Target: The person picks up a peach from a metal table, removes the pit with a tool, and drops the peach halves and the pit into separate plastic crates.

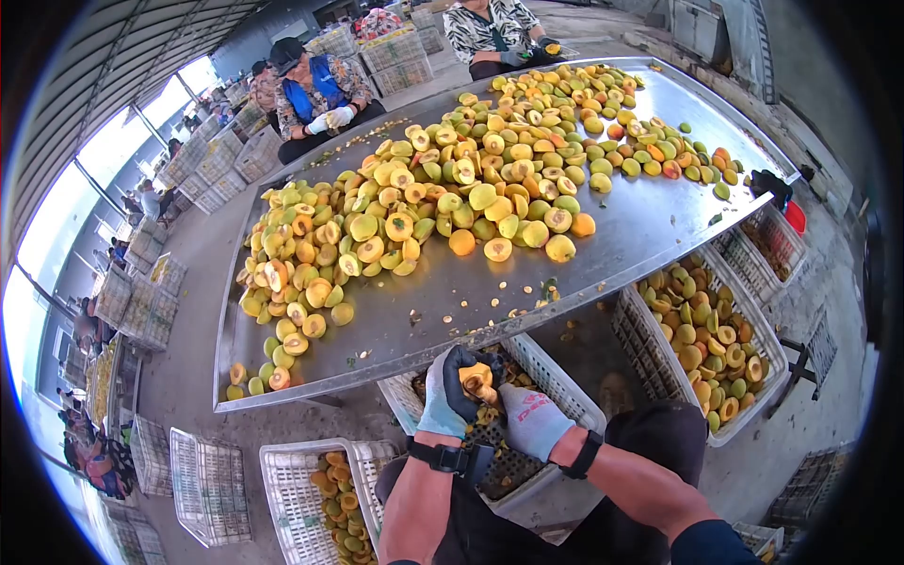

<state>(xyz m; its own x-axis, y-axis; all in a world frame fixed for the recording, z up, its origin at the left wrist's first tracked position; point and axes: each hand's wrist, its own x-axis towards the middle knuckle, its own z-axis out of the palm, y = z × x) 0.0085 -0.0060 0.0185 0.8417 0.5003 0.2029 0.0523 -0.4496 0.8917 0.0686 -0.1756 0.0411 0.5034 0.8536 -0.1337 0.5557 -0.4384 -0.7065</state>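
Note:
My left hand (450,394), in a white glove with a dark palm, is closed around an apricot piece (477,379) whose brownish-orange inner side faces up. My right hand (535,421), also gloved, is closed close against the fruit; whatever its fingers grip is hidden. Both hands are over a white crate (556,377) with dark scraps in it, just below the front edge of the metal table (461,306). On the table lies a large heap of halved yellow-green apricots (395,202), some showing stones or hollows.
A crate of apricot halves (704,344) stands at right, another crate (301,480) at lower left. A scrap crate (767,245) sits near a red bucket (796,218). Two people (320,89) (499,38) sit across the table. Stacked crates (221,155) line the left.

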